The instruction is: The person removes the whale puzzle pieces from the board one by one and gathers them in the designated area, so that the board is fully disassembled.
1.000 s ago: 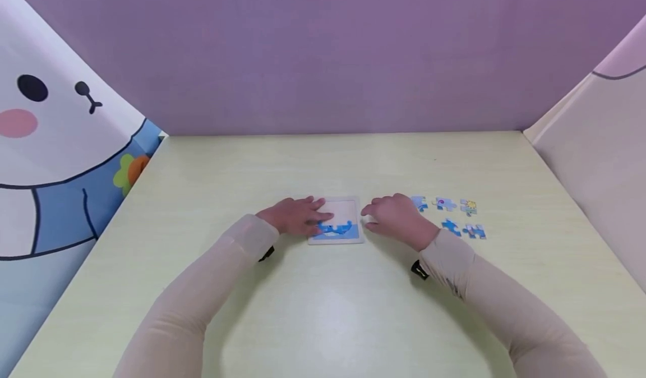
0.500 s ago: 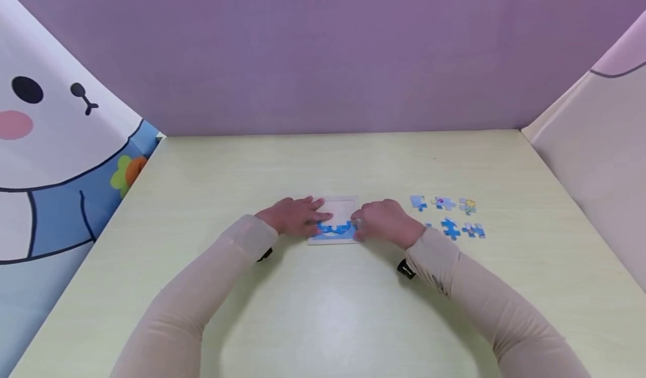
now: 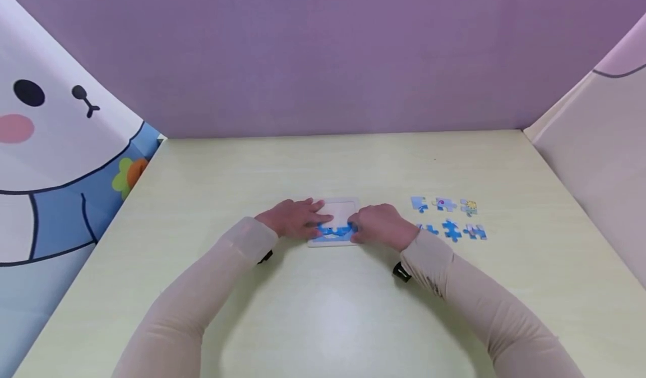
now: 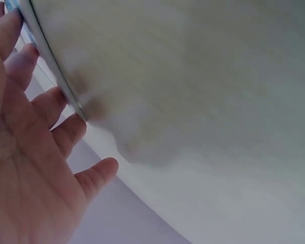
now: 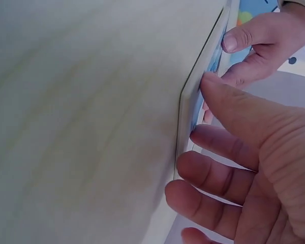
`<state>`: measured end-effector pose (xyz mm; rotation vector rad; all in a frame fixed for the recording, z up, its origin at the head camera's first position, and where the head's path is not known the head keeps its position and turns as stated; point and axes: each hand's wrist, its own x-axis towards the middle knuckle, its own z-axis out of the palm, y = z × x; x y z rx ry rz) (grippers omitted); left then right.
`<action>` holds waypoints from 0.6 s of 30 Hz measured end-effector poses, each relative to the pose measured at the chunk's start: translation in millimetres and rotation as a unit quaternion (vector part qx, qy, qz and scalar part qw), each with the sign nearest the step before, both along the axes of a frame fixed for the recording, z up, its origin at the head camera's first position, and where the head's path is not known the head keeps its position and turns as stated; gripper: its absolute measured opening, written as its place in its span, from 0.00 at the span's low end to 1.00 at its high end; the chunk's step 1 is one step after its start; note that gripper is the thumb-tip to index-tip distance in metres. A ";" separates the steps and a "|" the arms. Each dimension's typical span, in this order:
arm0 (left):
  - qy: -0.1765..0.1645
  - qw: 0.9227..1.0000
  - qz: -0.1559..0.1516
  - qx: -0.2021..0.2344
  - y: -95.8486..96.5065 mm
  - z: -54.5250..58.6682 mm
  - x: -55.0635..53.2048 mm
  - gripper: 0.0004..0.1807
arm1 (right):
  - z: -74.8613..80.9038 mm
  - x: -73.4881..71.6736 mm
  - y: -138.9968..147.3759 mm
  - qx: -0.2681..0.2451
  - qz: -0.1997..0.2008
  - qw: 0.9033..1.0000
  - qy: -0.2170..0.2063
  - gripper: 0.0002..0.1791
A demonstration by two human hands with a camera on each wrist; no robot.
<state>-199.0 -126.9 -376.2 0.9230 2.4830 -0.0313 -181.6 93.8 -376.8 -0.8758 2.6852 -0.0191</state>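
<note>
A small puzzle tray (image 3: 340,212) with a pale rim lies mid-table; joined blue puzzle pieces (image 3: 337,231) fill its near part, and its far part shows bare backing. My left hand (image 3: 292,219) rests on the left side with spread fingers. From the left wrist view, this hand's fingertips (image 4: 23,63) lie along the tray's edge. At the opposite side, my right hand (image 3: 384,225) touches the tray's right rim and the blue pieces' end. Its thumb (image 5: 221,94) is at the near rim in the right wrist view, the other fingers loosely bent along the side.
Loose jigsaw pieces lie in two rows right of the tray, among them a sun piece (image 3: 469,207) and a blue piece (image 3: 452,230). A purple wall (image 3: 343,58) stands behind the table (image 3: 323,310), with a cartoon-printed panel (image 3: 65,142) at the left.
My right hand has moved left from beside the tray onto its right edge, uncovering a blue loose piece behind it. The left hand has stayed in place.
</note>
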 end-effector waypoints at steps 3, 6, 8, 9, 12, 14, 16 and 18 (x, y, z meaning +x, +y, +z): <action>0.000 1.000 0.011 0.003 2.1 -0.2 -0.5 0.30 | 0.0 -0.4 -0.8 -0.009 -0.007 1.000 -0.008 0.12; 0.002 1.000 0.022 0.005 5.1 -0.7 -0.9 0.30 | 0.4 -0.6 -1.4 -0.015 -0.010 1.000 -0.011 0.14; 0.004 1.000 0.030 0.010 7.2 -1.2 -1.0 0.30 | 1.3 -0.4 -2.2 -0.016 -0.013 1.000 -0.014 0.16; 0.008 0.999 0.031 0.011 8.2 -1.4 -0.9 0.29 | 1.5 -0.3 -2.9 -0.016 -0.017 1.000 -0.016 0.17; 0.015 0.999 0.033 0.012 10.6 -2.2 -0.8 0.29 | 2.6 0.1 -4.7 -0.018 -0.023 0.999 -0.016 0.18; 0.023 0.999 0.029 0.008 11.2 -2.8 -0.5 0.29 | 3.2 0.4 -5.8 -0.023 -0.030 0.999 -0.016 0.19; 0.029 0.999 0.024 0.005 11.3 -3.4 -0.4 0.29 | 3.5 0.6 -6.1 -0.031 -0.034 0.999 -0.012 0.19; 0.033 0.999 0.022 0.003 11.3 -3.5 -0.2 0.29 | 3.9 1.1 -5.6 -0.043 -0.037 0.998 -0.006 0.18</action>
